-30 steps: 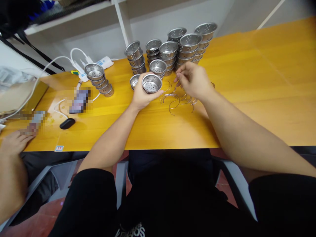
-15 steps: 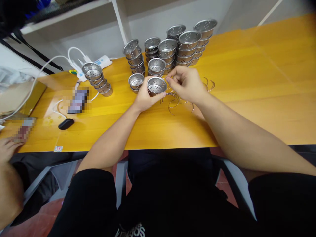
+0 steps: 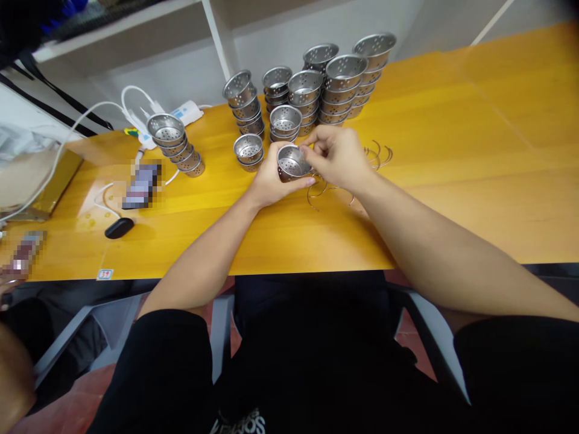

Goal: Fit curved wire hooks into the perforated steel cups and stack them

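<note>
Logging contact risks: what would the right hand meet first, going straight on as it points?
The right hand would likely meet the perforated metal cup in the left hand first; depth is unclear.

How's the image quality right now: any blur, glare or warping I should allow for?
Head view: glare on the table at its left part; soft detail where the right hand meets the held cup; black shirt nearly featureless; phone pixelated; wide-angle stretch towards the edges.
</note>
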Motion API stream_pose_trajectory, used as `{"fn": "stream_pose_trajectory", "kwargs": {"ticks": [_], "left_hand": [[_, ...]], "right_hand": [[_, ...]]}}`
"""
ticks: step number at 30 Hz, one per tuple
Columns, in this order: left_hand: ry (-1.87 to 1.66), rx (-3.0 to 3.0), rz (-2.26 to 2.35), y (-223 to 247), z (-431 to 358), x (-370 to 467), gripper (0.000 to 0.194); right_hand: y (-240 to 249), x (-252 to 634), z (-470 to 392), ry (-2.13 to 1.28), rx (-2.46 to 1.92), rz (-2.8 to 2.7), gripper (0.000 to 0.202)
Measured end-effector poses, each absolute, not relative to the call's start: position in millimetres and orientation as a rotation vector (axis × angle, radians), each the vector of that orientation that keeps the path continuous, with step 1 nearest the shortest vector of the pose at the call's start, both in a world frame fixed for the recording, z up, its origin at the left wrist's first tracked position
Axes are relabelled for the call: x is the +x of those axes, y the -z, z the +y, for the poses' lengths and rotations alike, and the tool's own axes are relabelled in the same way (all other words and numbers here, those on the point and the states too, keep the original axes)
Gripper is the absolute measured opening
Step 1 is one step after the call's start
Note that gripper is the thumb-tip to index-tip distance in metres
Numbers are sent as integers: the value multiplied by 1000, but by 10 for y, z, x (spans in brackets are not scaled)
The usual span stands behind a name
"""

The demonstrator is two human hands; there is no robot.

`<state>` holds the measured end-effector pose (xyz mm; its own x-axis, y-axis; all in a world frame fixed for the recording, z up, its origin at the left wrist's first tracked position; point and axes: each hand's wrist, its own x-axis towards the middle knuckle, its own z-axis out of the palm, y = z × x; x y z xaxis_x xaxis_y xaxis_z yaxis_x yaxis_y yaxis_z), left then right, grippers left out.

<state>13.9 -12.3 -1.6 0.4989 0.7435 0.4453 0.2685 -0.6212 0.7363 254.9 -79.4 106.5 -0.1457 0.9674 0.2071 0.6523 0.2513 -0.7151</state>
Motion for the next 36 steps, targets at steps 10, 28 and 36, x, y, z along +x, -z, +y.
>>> {"fn": "stream_pose_trajectory", "kwargs": {"ticks": [10,28,36], "left_hand": [[-1063,2182,879,-38,-184,166,115],[-1098,2149,709,-100,-156,55,98],[-1077,2241,755,-88,-145,47,80]], "right_hand": [[-1057,2531,-805,-620,-1470,-1876,43],[-885,2569,-602,-1147,-640,-1681,79],[-842,2590,-558,-1188,-661,-1695,76]]}}
